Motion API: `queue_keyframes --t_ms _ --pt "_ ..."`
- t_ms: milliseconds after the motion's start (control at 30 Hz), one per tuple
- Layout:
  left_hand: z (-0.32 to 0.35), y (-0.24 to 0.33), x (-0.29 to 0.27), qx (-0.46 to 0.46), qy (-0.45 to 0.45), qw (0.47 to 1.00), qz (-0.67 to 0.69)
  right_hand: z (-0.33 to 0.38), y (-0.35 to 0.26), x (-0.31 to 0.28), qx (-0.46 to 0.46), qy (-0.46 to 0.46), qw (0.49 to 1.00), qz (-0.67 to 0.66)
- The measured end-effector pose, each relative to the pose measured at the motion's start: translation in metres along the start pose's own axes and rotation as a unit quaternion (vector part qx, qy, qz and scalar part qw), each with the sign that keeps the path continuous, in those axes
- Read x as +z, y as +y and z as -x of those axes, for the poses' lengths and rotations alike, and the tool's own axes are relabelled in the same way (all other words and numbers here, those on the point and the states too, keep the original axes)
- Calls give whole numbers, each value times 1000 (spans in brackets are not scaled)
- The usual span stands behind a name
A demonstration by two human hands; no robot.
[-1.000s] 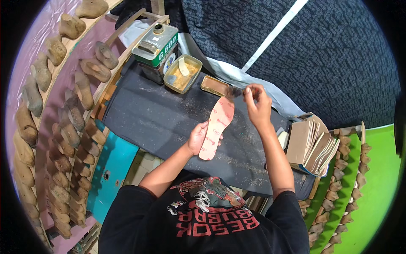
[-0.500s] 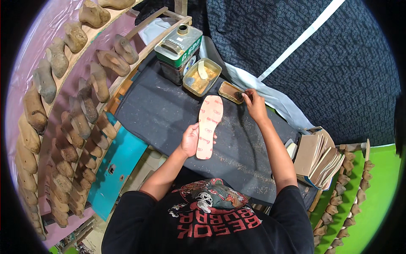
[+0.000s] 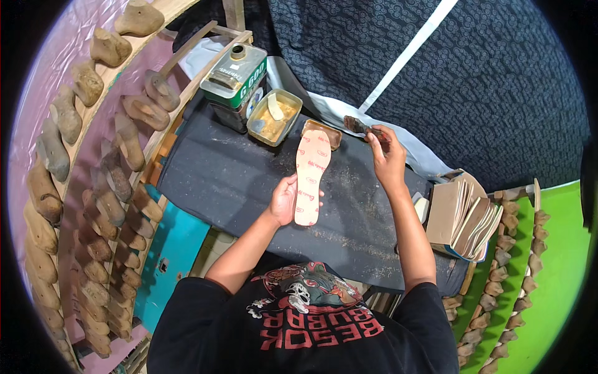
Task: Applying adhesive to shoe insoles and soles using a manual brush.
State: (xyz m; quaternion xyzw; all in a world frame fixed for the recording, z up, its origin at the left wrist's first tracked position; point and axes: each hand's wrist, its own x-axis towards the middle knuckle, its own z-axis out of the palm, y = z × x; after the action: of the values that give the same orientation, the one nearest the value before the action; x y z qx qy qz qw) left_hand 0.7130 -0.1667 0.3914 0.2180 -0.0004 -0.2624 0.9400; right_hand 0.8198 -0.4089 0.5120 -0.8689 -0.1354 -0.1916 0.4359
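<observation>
— Pointing which way, that pink insole (image 3: 311, 176)?

— Long way up, away from the person, toe by the small tin tray (image 3: 323, 132). It lies on the dark table (image 3: 212, 181).

— And the hands?

— The left hand (image 3: 284, 201) holds its heel end. The right hand (image 3: 386, 156) is raised, fingers pinched around a brush (image 3: 360, 126).
</observation>
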Motion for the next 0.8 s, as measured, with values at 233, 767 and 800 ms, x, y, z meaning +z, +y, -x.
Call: queue_keyframes --t_ms 233,767,800 --pt "-24 3 15 6 -3 1000 -5 27 -72 -38 -54 -98 991 -79" --pt "-31 -8 44 -9 4 1000 16 46 -98 -49 -99 -228 968 -27" --pt "-29 -7 43 -14 -40 999 14 41 -94 -50 -110 -205 973 -5"
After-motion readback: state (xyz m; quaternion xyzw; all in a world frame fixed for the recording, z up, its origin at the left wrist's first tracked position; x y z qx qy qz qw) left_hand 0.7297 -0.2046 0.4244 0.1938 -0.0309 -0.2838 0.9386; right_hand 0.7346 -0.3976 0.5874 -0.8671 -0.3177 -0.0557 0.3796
